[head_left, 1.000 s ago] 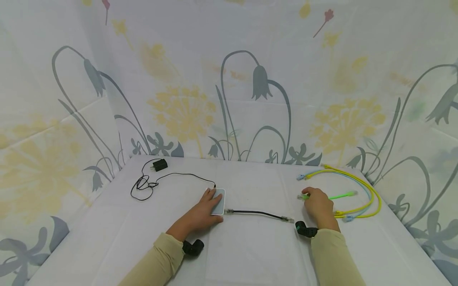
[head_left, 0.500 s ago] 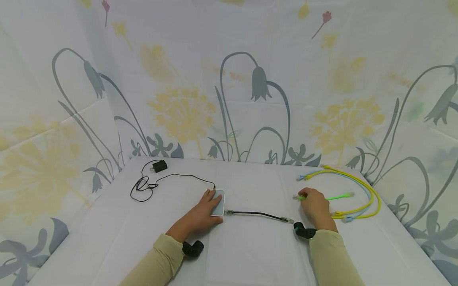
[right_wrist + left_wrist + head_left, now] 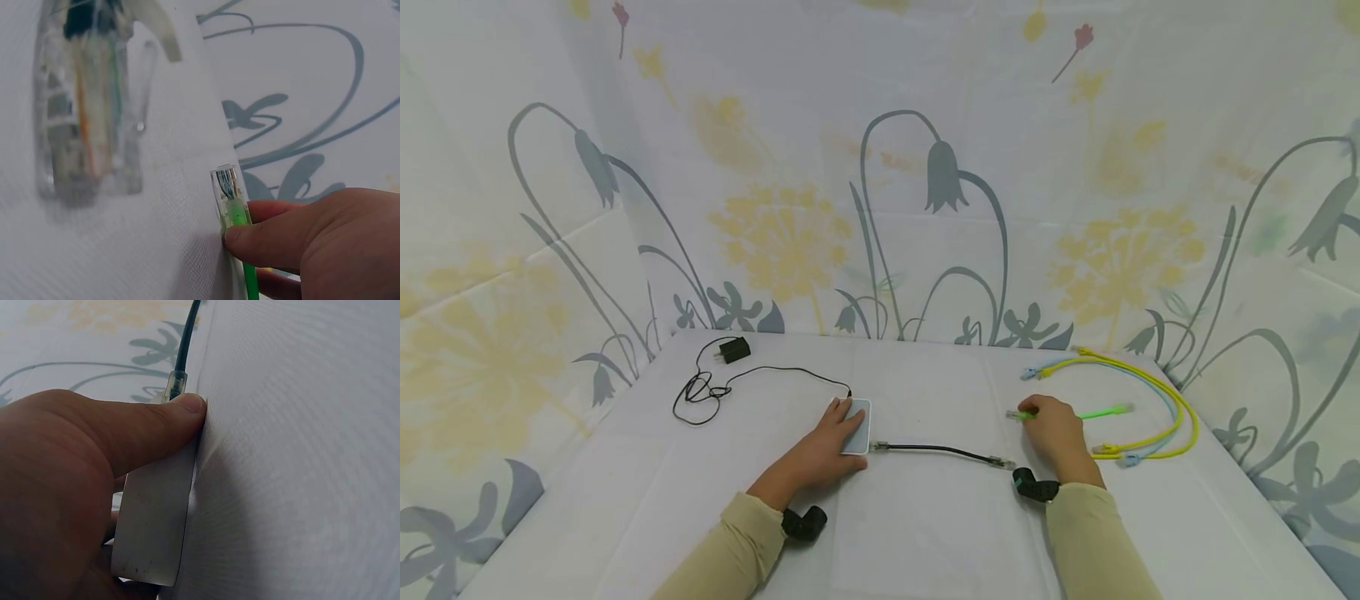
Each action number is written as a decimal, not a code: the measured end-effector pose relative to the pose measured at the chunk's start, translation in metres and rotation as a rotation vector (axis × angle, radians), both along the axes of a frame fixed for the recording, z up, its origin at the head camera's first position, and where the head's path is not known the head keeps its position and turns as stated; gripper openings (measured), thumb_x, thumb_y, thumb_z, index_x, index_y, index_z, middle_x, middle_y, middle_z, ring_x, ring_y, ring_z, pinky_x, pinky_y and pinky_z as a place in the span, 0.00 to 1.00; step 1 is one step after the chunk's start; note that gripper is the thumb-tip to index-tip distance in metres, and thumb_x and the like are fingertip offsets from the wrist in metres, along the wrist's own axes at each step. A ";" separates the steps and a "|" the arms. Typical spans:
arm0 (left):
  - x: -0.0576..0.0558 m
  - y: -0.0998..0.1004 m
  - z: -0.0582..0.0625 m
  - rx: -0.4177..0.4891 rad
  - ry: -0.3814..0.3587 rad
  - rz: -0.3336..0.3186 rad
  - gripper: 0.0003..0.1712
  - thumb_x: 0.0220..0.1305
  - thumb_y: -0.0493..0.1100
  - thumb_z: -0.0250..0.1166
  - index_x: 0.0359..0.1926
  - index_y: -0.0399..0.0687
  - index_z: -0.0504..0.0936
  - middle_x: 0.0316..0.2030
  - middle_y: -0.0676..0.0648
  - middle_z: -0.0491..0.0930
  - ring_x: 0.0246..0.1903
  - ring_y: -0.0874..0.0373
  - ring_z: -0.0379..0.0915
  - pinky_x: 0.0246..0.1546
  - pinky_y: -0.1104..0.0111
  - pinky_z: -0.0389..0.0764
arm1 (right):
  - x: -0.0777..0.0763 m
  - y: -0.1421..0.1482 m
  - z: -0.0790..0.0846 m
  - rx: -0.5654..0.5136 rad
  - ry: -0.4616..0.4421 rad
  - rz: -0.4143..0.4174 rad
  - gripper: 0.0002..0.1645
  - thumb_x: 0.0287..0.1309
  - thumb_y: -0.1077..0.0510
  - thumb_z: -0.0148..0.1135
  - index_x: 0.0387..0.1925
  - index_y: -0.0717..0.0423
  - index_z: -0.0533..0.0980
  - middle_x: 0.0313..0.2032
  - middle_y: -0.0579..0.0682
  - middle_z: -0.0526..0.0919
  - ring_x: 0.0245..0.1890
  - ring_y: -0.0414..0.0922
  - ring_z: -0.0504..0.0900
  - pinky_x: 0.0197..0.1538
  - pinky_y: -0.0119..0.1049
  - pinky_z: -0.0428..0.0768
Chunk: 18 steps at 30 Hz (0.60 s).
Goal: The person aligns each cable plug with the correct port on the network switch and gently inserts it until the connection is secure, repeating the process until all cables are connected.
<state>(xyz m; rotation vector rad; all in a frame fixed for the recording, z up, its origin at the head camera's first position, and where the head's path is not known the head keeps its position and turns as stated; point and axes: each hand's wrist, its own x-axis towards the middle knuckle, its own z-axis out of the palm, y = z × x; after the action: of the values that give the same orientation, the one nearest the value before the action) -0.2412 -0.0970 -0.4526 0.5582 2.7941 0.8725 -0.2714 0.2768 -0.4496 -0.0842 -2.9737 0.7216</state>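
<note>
A person's right hand (image 3: 1054, 429) pinched a short green cable (image 3: 1105, 412) between thumb and fingers, just behind its clear plug (image 3: 224, 182), on the right side of the white-covered table (image 3: 940, 533). The plug pointed left, and the far end stuck out beyond the hand. The left hand (image 3: 822, 452) held a small white box (image 3: 861, 438), thumb along one side and fingers over the other. A black cable (image 3: 932, 447) ran from the box's right edge toward the right hand; the thumb hid how deeply its plug sat. The green cable was probably very light and springy, its plug hard, smooth and a little slippery, with a latch that could snap; the sleeve behind the plug seemed the surest hold. The box, likely light enough to slide, seemed best steadied by its sides.
</note>
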 end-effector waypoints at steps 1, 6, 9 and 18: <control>0.000 0.000 0.000 -0.002 0.001 0.000 0.45 0.60 0.51 0.68 0.74 0.48 0.58 0.77 0.43 0.44 0.77 0.44 0.31 0.68 0.46 0.59 | 0.000 0.000 0.000 0.002 0.006 0.005 0.15 0.61 0.63 0.54 0.48 0.60 0.80 0.47 0.61 0.83 0.51 0.63 0.78 0.50 0.58 0.72; 0.001 0.000 0.000 0.001 0.002 -0.004 0.45 0.61 0.51 0.68 0.74 0.48 0.58 0.77 0.43 0.44 0.77 0.44 0.31 0.69 0.46 0.58 | 0.001 -0.005 0.001 -0.001 0.024 0.037 0.14 0.60 0.63 0.56 0.47 0.60 0.80 0.47 0.60 0.84 0.51 0.62 0.78 0.51 0.57 0.73; 0.000 0.000 0.000 0.007 0.003 -0.009 0.45 0.61 0.51 0.68 0.74 0.48 0.58 0.77 0.42 0.44 0.77 0.44 0.31 0.69 0.46 0.58 | 0.002 -0.008 0.002 -0.012 0.024 0.051 0.14 0.60 0.63 0.58 0.47 0.59 0.81 0.48 0.60 0.84 0.51 0.61 0.78 0.52 0.57 0.73; 0.001 -0.001 -0.001 0.007 0.008 -0.015 0.44 0.61 0.50 0.68 0.74 0.47 0.58 0.77 0.41 0.45 0.77 0.43 0.31 0.68 0.46 0.58 | -0.001 -0.015 -0.001 -0.030 0.051 0.104 0.13 0.60 0.63 0.60 0.46 0.58 0.81 0.48 0.58 0.84 0.53 0.60 0.78 0.54 0.56 0.73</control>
<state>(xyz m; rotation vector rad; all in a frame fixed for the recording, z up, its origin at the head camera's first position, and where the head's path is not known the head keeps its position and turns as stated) -0.2405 -0.0980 -0.4533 0.5847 2.7917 0.8795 -0.2720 0.2617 -0.4506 0.0862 -2.9370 0.7673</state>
